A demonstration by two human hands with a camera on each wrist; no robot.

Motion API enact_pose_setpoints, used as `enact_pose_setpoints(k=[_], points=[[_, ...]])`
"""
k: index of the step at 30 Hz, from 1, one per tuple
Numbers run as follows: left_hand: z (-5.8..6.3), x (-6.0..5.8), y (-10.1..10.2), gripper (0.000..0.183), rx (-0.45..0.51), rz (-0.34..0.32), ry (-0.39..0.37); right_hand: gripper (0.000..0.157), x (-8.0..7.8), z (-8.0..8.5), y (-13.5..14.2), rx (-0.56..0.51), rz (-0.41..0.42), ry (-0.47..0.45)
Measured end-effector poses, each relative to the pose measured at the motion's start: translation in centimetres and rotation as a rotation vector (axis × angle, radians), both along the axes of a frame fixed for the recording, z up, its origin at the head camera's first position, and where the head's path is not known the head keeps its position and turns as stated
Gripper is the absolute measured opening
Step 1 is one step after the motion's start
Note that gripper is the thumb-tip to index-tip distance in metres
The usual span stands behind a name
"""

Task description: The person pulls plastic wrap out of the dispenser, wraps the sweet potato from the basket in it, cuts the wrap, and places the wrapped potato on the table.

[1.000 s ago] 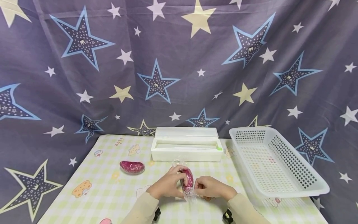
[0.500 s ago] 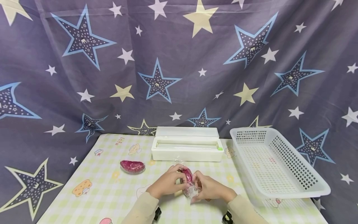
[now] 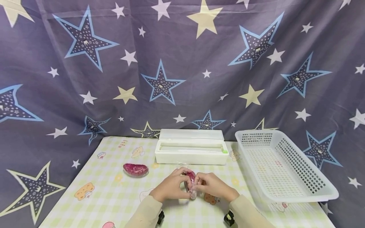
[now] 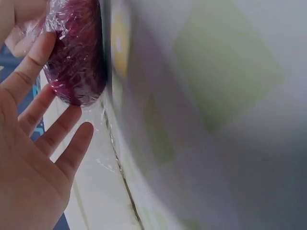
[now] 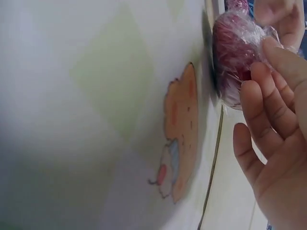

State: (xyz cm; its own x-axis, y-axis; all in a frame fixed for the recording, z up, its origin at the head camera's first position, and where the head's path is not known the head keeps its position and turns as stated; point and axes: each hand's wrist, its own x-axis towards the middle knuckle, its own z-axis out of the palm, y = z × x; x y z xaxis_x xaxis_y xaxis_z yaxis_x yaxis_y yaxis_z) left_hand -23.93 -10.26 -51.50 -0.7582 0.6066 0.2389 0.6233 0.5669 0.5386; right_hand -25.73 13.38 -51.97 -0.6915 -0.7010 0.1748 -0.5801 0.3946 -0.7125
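Observation:
A purple sweet potato (image 3: 191, 174) wrapped in clear plastic film stands lengthwise at the front middle of the table. My left hand (image 3: 172, 186) holds it from the left, thumb at the near end and fingers toward the far end. In the left wrist view, several fingertips touch the film-covered skin (image 4: 79, 52) with the fingers spread. My right hand (image 3: 215, 186) pinches the clinging film (image 5: 252, 36) against the potato's right side. Creased film covers the near end. A second wrapped sweet potato (image 3: 136, 170) lies to the left, apart from both hands.
Behind the hands stands a white cling film box (image 3: 191, 159), lid raised, with a green piece (image 3: 224, 151) at its right end. A white perforated basket (image 3: 302, 199) is at the right. Checked cloth (image 3: 105, 196) covers the table; a star-patterned curtain (image 3: 182, 79) hangs behind.
My right hand has moved onto the potato's right side, bringing the loose film at the near end up against it. The left hand keeps its hold in nearly the same place.

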Motion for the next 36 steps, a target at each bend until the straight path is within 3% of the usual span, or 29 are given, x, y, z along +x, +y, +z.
enact_pose_setpoints(k=[9, 13, 18, 22, 25, 28, 31, 33, 36], points=[[-0.1, -0.2, 0.3, 0.052, -0.021, 0.032, 0.026, 0.020, -0.7, 0.1, -0.6, 0.010, -0.047, 0.019], [-0.2, -0.5, 0.3, 0.051, -0.005, 0.023, 0.064, 0.025, -1.0, -0.2, -0.8, 0.012, -0.101, 0.037], [-0.2, -0.9, 0.1, 0.042, 0.060, 0.000, 0.057, 0.032, -1.2, -0.6, -1.3, 0.018, -0.175, 0.078], [-0.3, -1.1, 0.2, 0.041, 0.076, 0.000, 0.059, 0.037, -1.5, -0.7, -1.6, 0.042, -0.186, 0.098], [-0.4, -1.2, 0.3, 0.039, 0.067, 0.005, 0.067, 0.036, -1.7, -0.5, -1.1, 0.035, -0.142, -0.012], [-0.4, -1.3, 0.4, 0.036, 0.056, 0.013, 0.067, 0.024, -1.7, -0.2, -0.1, 0.012, -0.054, -0.202], [-0.3, -1.1, 0.3, 0.035, 0.064, 0.017, 0.048, 0.036, -1.6, -0.1, 0.9, 0.002, 0.042, -0.345], [-0.2, -1.2, 0.1, 0.034, 0.074, 0.009, 0.046, 0.047, -1.5, 0.0, 1.2, -0.003, 0.078, -0.377], [-0.1, -1.2, -0.1, 0.035, 0.096, -0.010, 0.041, 0.050, -1.5, -0.3, 1.2, -0.008, 0.072, -0.363]])
